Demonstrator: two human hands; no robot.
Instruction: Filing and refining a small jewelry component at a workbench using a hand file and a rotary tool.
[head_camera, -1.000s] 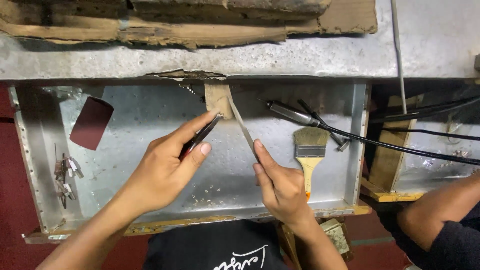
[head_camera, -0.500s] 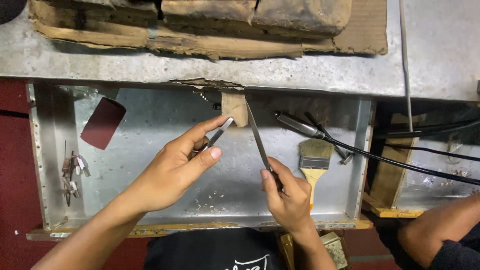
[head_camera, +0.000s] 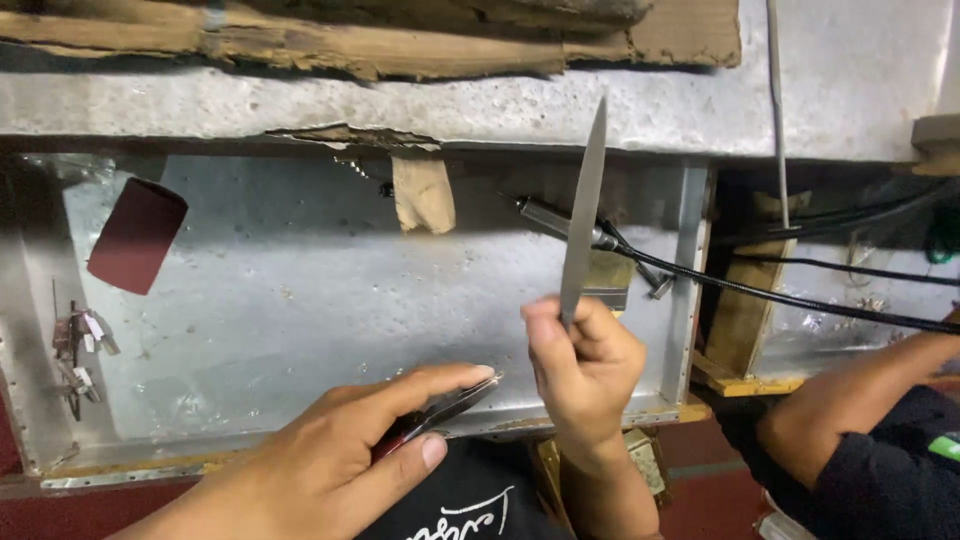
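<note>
The right hand (head_camera: 583, 365) is closed around the lower end of a long flat metal file (head_camera: 583, 215), which stands nearly upright, its tip pointing to twelve o'clock and leaning a touch toward one, reaching up past the front edge of the concrete ledge (head_camera: 480, 100). The left hand (head_camera: 345, 455), at about seven o'clock from the right one, pinches a small dark folding knife (head_camera: 440, 410) between thumb and forefinger, its point aimed at two o'clock and stopping just short of the right hand's thumb. Both hands hover over the near rim of a shallow metal tray (head_camera: 300, 300). The tray's middle and left stretch is bare sheet metal with open room between the hands and the far wall. At ten o'clock a dark red sanding sleeve (head_camera: 135, 235) leans near the left wall, with small metal bits (head_camera: 80, 350) below it. A wooden wedge (head_camera: 423, 192) hangs at the far edge at twelve. Behind the file a paintbrush (head_camera: 610, 275) and a black cable (head_camera: 780, 295) crowd the right wall at two o'clock. Another person's arm (head_camera: 860, 410) rests at four o'clock, outside the tray.
</note>
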